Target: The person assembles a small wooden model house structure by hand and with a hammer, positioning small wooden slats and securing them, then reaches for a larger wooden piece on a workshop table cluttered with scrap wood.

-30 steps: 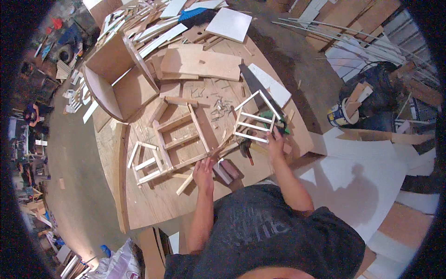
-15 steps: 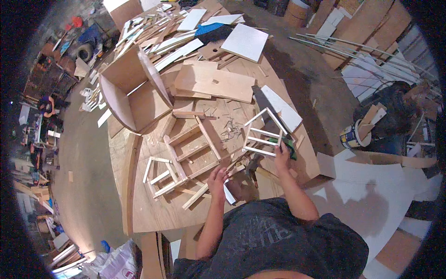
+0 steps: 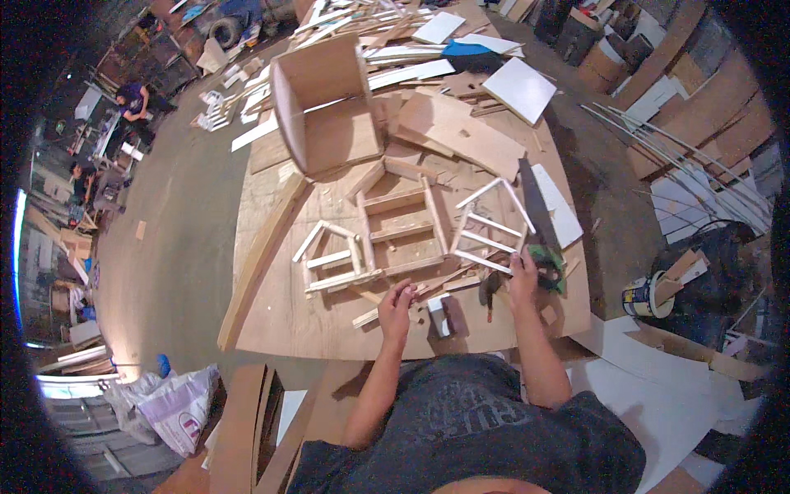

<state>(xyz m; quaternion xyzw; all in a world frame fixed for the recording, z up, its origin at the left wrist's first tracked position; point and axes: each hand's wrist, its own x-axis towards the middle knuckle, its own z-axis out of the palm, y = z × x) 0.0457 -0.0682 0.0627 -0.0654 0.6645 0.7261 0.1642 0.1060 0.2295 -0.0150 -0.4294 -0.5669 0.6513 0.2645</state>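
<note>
Right hand pinching white house-shaped stick frame at lower corner. Left hand half-curled near larger wooden frame; cannot tell if gripping anything.

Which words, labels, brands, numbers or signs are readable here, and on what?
Nothing reliably readable.
Dark shirt: faint lettering, too unclear to read.
White bucket: label print, too small to read.
White-and-purple sack: printed marks, too blurred to read.
</note>
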